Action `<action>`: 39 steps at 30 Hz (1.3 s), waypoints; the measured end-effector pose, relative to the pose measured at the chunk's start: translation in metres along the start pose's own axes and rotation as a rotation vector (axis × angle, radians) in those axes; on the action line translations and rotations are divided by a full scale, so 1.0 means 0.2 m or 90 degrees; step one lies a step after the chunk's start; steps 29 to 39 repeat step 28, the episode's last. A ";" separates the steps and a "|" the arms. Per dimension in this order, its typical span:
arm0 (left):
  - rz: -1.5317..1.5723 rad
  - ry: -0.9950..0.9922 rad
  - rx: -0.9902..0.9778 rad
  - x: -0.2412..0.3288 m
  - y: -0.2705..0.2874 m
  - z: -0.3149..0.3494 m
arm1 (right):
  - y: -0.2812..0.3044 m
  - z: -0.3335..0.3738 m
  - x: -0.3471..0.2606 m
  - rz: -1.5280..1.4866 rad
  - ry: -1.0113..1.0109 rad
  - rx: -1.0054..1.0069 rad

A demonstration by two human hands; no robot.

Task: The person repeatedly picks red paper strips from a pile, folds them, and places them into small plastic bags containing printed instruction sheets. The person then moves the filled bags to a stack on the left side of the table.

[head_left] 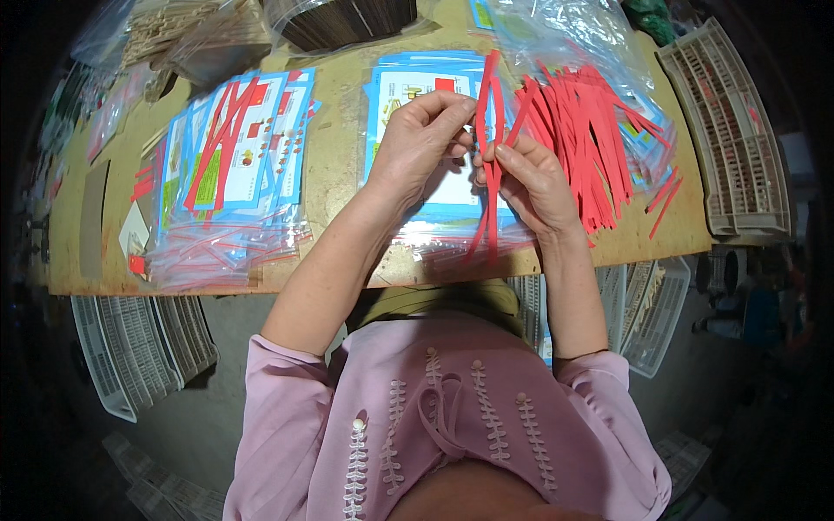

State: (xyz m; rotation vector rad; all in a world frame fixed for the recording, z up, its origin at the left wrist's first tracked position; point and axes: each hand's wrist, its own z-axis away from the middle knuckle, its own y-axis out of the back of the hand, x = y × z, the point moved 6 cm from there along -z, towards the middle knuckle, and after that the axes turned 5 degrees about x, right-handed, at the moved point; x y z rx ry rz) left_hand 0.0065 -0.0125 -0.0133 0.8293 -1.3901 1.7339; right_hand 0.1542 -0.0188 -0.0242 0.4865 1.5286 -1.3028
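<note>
Several thin red strips (489, 95), of paper or something like it, stand out from between my two hands above the middle of the table. My right hand (534, 178) is closed on them, thumb and fingers pinching near their middle. With thumb and forefinger pinched, my left hand (421, 143) takes hold at the strips' left edge. Beneath both hands lies a stack of blue-bordered printed cards in clear bags (452, 193). Close by on the right is a big loose bundle of red strips (591, 139).
More bagged cards (291, 165) lie on the left, with a few red strips (224, 143) across them. Dark brown pieces (347, 24) fill a bag at the back. A plastic crate (730, 130) stands at the table's right edge; other crates (130, 347) sit below.
</note>
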 end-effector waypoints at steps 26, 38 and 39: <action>-0.321 -0.155 -0.122 -0.01 -0.01 0.01 | 0.03 -0.01 0.03 0.183 0.040 0.069; -0.317 -0.102 -0.098 0.01 -0.02 0.02 | 0.05 -0.02 0.04 0.191 0.077 0.049; -0.317 -0.102 -0.098 0.01 -0.02 0.02 | 0.05 -0.02 0.04 0.191 0.077 0.049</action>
